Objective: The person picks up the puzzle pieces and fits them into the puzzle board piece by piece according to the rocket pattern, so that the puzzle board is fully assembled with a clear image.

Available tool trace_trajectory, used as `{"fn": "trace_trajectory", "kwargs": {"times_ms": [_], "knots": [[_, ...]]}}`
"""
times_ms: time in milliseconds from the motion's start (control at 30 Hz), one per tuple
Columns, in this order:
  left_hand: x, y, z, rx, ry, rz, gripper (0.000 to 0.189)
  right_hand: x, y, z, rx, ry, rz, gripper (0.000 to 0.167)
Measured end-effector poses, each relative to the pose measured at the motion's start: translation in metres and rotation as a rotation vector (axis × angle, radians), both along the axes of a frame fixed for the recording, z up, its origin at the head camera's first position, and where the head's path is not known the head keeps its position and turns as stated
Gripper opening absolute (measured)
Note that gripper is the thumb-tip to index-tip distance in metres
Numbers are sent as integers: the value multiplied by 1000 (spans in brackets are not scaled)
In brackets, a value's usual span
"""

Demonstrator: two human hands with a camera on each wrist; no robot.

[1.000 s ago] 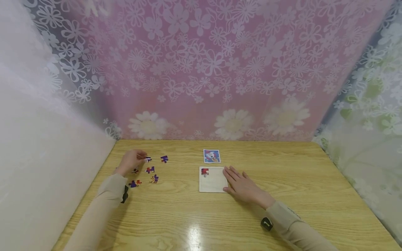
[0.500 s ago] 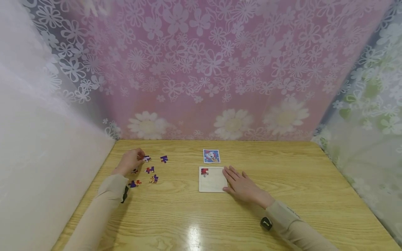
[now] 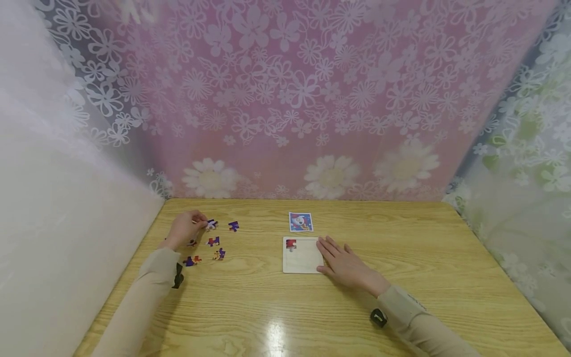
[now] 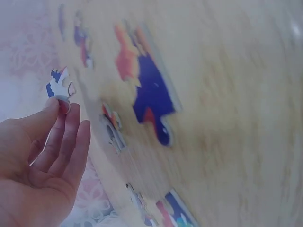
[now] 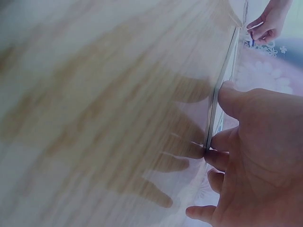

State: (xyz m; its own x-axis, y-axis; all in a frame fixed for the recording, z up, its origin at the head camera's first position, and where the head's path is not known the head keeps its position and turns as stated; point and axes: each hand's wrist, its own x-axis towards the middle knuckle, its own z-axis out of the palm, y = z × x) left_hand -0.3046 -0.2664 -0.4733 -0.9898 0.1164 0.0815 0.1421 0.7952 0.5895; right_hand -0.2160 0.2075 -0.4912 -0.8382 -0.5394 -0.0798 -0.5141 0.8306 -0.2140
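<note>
- At the left edge of the table (image 3: 267,297), a beige sleeve (image 3: 136,302) with a dark device (image 3: 178,276) at the wrist.
- Then the left hand (image 3: 183,230), pinching a white-and-blue puzzle piece (image 4: 57,86) between thumb and fingertips.
- Partly hidden by that hand, a small piece (image 3: 192,243); nearer the person, a purple-and-orange piece (image 3: 193,261).
- Just beside, a red-and-purple piece (image 3: 213,241) and a yellow-and-purple piece (image 3: 219,254); farther right, a purple piece (image 3: 234,226).
- Well apart, a picture card (image 3: 301,222) with a white-faced character on blue; nearer, a pale tray (image 3: 305,260) with a red piece (image 3: 291,243) in its far left corner.
- Resting on the tray's right edge with fingers straight, the right hand (image 3: 345,265).
- Below its wrist, a black device (image 3: 379,318) with a pale mark like "1"; on the cuff, dark print (image 3: 416,300), too small to read.
</note>
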Motion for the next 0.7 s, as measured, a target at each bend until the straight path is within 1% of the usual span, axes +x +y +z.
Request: {"fn": "trace_trajectory", "kwargs": {"times_ms": [133,267,367,433,567,700], "knots": [[-2,-1,-1,73,-10,-3,17,1,1,2,-2,2,4,68],[-2,3,3,173,-71,-18,20,1,1,2,-8,5,4,67],[0,11,8,241,-107,-40,23,1,2,1,-8,12,4,67],[2,18,12,263,-118,-46,24,1,2,0,-9,16,5,67],[5,32,17,275,-122,-73,26,0,2,0,-5,18,9,68],[4,47,18,305,-154,-95,26,0,1,-1,-9,9,9,68]]}}
